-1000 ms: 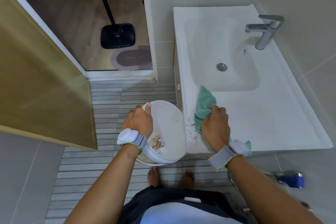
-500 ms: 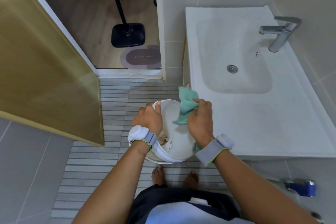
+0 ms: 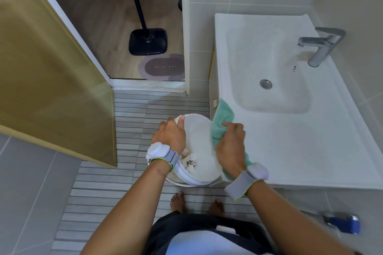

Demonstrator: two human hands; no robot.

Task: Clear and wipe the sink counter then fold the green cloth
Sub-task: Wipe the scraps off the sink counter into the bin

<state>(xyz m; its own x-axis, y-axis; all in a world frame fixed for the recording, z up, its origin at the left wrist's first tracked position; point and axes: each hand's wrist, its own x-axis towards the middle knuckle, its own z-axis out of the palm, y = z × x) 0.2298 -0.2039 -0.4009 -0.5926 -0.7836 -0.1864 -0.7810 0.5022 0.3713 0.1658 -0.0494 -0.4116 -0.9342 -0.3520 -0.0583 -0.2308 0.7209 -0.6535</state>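
At the counter's [image 3: 290, 151] near-left edge, the right hand [image 3: 231, 147] is gripping the green cloth [image 3: 222, 122] bunched up, while the left hand [image 3: 170, 135] is holding a bin [image 3: 199, 130] by its rim. Counter's looking clear already; folding's not done yet.

Soft, even, fairly bright light; no harsh shadows under my arms. Mild sheen on faucet [image 3: 320, 45]. Wide-angle bending at edges curves door [image 3: 47, 72]. My forearms slightly soft near bottom frame.

The right hand [image 3: 230, 147] has carried the green cloth [image 3: 222, 119] back to the counter edge [image 3: 219, 97].
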